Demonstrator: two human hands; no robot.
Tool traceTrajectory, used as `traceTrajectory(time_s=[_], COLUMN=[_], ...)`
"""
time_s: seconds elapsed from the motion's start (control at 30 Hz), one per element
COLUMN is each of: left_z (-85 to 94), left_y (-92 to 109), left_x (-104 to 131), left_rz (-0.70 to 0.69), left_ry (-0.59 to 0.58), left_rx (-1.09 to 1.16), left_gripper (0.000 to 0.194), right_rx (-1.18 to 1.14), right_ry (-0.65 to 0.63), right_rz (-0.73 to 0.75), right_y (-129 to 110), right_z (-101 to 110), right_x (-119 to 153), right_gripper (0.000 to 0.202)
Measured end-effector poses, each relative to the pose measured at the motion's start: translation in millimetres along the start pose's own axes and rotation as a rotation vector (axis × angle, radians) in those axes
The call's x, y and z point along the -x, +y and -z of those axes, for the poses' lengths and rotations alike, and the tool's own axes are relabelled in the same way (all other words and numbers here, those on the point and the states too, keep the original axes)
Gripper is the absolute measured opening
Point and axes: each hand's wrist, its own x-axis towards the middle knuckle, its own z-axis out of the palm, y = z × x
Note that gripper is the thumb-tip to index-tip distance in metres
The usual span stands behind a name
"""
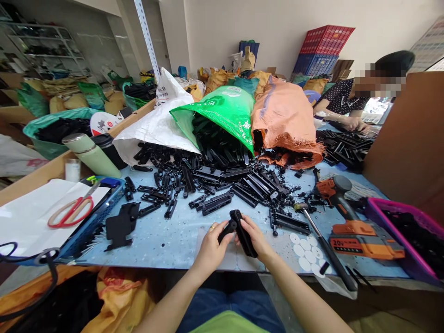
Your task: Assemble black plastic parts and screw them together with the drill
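Both hands are closed on a black jointed plastic arm point(245, 237), held above the front of the blue table point(152, 252). My left hand point(214, 245) grips its shorter piece point(227, 230). Around the longer piece, my right hand point(255, 236) has its fingers wrapped. The two pieces meet at an angle near the top. Just beyond the hands lies a heap of loose black plastic arms point(249, 185) with small connectors point(169, 185) at its left. White round discs point(305, 252) lie to the right of my right hand.
White point(156, 127), green point(222, 108) and orange point(286, 120) sacks spill black parts. An orange cordless drill point(364, 238), a hammer-like tool point(326, 245) and a pink basket point(398, 208) stand right. Scissors point(72, 210) and a green flask point(92, 152) are left. Another person point(360, 97) works at back right.
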Motion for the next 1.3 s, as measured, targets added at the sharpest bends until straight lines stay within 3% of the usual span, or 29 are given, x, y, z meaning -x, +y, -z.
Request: traceTrajectory(time_s=[0.1, 0.23, 0.47, 0.6, 0.8, 0.97, 1.2, 1.3], left_z=[-1.3, 0.1, 1.1, -1.3, -5.4, -5.8, 2.7, -4.6], left_y=[2.1, 8.9, 14.3, 9.9, 5.4, 8.1, 12.7, 12.9], left_x=[-0.3, -2.9, -3.0, -1.9, -2.1, -1.7, 0.7, 1.4], left_rz=[0.034, 0.022, 0.027, 0.041, 0.034, -0.060, -0.165, -0.230], left_ry=[-0.087, -0.086, -0.059, -0.098, -0.065, 0.007, -0.053, 0.032], left_rx=[0.059, 0.078, -0.223, -0.152, -0.036, -0.100, -0.200, -0.135], left_gripper=[0.026, 0.025, 0.024, 0.030, 0.042, 0.038, 0.037, 0.036], right_rx=[0.052, 0.073, 0.026, 0.021, 0.054, 0.374, 0.865, 0.909], right_ry=[-0.053, -0.053, -0.047, -0.047, -0.039, -0.108, -0.277, -0.244], right_rz=[-0.015, -0.038, -0.047, -0.054, -0.016, 0.136, 0.328, 0.398], right_y=[-0.5, 2.3, 8.4, 9.4, 11.9, -1.3, -33.9, -35.1], right_z=[3.0, 8.7, 15.6, 14.1, 8.3, 13.5, 28.5, 26.5], right_x=[3.8, 7.5, 10.0, 11.2, 12.6, 13.1, 14.3, 15.6], right_gripper=[0.050, 0.056, 0.056, 0.058, 0.062, 0.057, 0.051, 0.051])
